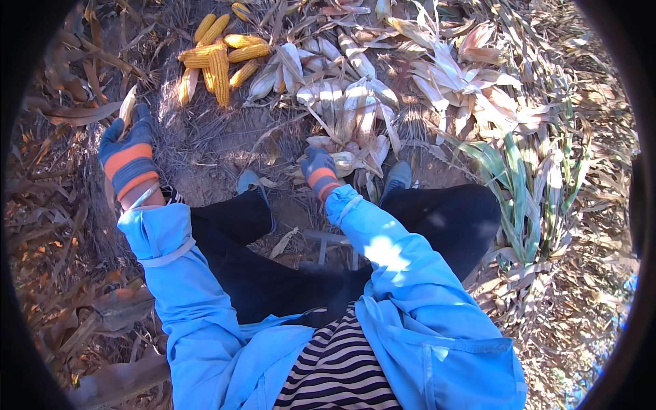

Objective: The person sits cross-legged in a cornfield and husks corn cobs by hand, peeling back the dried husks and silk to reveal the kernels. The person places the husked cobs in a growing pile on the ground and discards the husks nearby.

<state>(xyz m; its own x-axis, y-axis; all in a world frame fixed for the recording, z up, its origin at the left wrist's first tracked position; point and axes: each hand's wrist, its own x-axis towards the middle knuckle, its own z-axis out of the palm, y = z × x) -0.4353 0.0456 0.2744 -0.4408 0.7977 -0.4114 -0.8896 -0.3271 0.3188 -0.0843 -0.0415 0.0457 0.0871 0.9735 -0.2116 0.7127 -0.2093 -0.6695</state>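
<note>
My left hand [128, 148], in a grey glove with orange bands, is at the left with a pale corn husk or husked ear [127, 108] between thumb and fingers; which of the two, I cannot tell. Gloved alike, my right hand [319, 169] reaches to the lower edge of a pile of unhusked corn ears [353, 105]. Its fingertips touch the pile's husks, and whether they grip one is hidden. Bare yellow corn cobs [220, 72] lie heaped at the upper left of that pile, one with pale husk still on it [188, 86].
Loose opened husks [461, 77] spread at the upper right. Green and dry corn leaves [517, 200] lie beside my right knee, dry stalks [77, 113] along the left. My shoes [397, 179] stand near the pile. Between my legs is a metal frame [323, 241].
</note>
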